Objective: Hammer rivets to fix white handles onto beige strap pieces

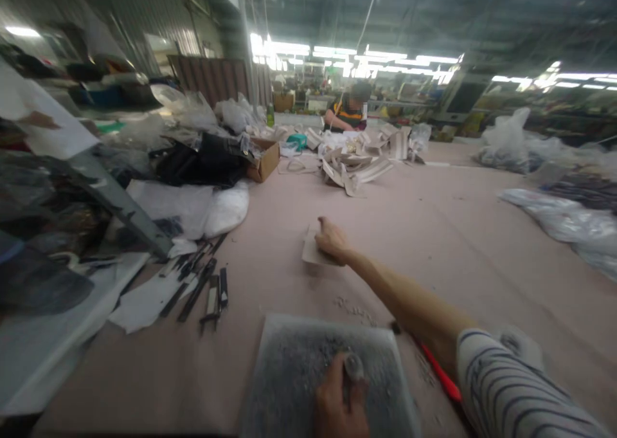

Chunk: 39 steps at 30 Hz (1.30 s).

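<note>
My left hand [337,402] is closed round a short metal cylinder with a round top, probably a hand punch [353,366], upright over a worn grey board [279,367]. Dark specks litter the board. My right hand [332,240], its arm in a striped sleeve, reaches out over the table beyond the board. Its fingers are on a thin beige flat piece [312,251], which looks slightly raised at one side. Under my right forearm lies a tool with a red handle [443,374], partly hidden.
Several dark metal tools [212,296] lie on the left beside white paper [144,303]. A cardboard box [264,160] and a heap of beige strips [354,168] stand farther back. Plastic bags [554,219] line the right. Another person [349,110] sits at the far side.
</note>
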{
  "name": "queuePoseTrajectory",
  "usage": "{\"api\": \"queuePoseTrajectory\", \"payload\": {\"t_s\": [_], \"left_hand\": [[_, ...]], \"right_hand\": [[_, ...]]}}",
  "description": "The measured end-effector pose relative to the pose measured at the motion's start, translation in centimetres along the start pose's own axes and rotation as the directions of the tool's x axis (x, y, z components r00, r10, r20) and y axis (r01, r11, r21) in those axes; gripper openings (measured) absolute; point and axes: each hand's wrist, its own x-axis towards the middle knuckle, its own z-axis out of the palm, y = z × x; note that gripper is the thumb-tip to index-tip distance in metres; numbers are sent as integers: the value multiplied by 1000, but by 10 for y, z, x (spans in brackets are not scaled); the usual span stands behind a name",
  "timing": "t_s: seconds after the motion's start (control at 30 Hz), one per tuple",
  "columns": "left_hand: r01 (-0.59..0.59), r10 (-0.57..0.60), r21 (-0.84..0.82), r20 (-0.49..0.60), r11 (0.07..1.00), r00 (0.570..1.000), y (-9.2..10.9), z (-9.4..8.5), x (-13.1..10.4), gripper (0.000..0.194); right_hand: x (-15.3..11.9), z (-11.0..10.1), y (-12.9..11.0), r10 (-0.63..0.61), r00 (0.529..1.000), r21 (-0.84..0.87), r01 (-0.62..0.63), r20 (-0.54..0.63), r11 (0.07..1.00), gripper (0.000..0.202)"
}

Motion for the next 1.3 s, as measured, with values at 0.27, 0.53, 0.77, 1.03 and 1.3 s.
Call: {"api": "queuePoseTrajectory", "payload": {"t_s": [0.27,0.53,0.77,1.03,1.3], "left_hand": [[131,-153,-162,-133,978,979,6,-13,1,32],[87,-121,-245,-126,966,985,18,-16,9,35],[169,-85,-240,326,956,941,26,10,17,39],[116,-46,-142,420,983,906,21,4,11,25],[44,-8,-77,418,996,908,26,4,13,20]], "right_hand": [[-207,-35,73,68,998,100,-69,18,993,55],[-376,46,98,148,989,151,-150,20,977,64],[-392,59,94,169,983,155,-178,69,972,64],[-379,34,139,141,971,222,-97,-193,970,44],[-350,17,190,251,959,-207,-274,-130,939,28]]}}
